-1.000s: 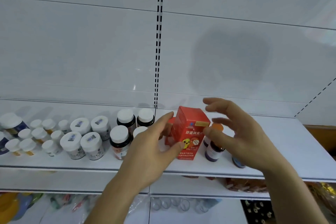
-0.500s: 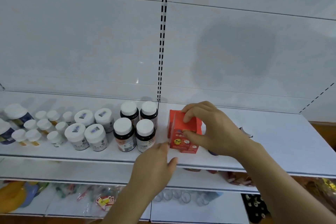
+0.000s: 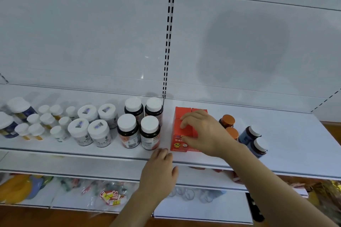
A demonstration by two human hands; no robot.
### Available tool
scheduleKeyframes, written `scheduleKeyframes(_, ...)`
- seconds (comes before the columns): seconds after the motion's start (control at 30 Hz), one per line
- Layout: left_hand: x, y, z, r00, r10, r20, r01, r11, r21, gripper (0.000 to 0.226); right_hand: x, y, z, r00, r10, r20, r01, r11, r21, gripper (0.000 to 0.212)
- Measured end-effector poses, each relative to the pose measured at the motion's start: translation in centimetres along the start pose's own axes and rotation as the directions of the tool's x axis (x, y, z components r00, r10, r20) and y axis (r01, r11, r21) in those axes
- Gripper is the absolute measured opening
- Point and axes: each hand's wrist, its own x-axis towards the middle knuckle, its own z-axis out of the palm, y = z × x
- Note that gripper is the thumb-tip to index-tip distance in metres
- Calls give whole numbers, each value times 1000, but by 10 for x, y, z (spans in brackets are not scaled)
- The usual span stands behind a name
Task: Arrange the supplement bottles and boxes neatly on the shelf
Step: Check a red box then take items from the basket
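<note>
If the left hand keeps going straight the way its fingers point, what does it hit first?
Probably the nearest dark bottle: the left hand points up and back over the shelf edge, fingertips just below the bottle's base. The red box stands just right; depth is unclear.

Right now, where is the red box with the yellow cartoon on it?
In the head view, the red box stands near the shelf's front edge, right of the dark white-capped bottles, under the right hand.

Bare shelf (image 3: 287, 145) right of blue bottles (image 3: 255, 139); left crowded.
</note>
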Motion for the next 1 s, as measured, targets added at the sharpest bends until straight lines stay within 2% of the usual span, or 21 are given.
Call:
scheduleKeyframes(0.2,0,2,3,1000,11,-20,-10,999,50,51,-4,5,23,1000,-10,-27,6,993,-117,32)
scheduleKeyframes(0.33,2,0,2,999,25,-31,-22,997,74,49,-7,5,30,997,-14,-70,4,991,-134,33)
scheduleKeyframes(0.47,1,2,3,1000,18,-26,-16,996,93,48,-20,8,29,984,15,-180,-39,990,-132,44)
scheduleKeyframes(0.57,2,4,4,1000,-6,-13,8,994,107,49,-34,11,27,964,62,-258,-119,969,-214,47)
scheduleKeyframes(0.67,2,6,3,1000,-23,-21,25,995,93,50,-46,11,29,968,87,-236,-157,942,-296,42)
scheduleKeyframes(0.83,1,7,1,1000,-10,-30,13,993,114,49,-53,6,32,964,64,-257,-139,949,-284,23)
scheduleKeyframes(1.0,2,3,-3,1000,-2,-2,2,999,41,50,-57,9,11,982,39,-182,-76,976,-203,36)
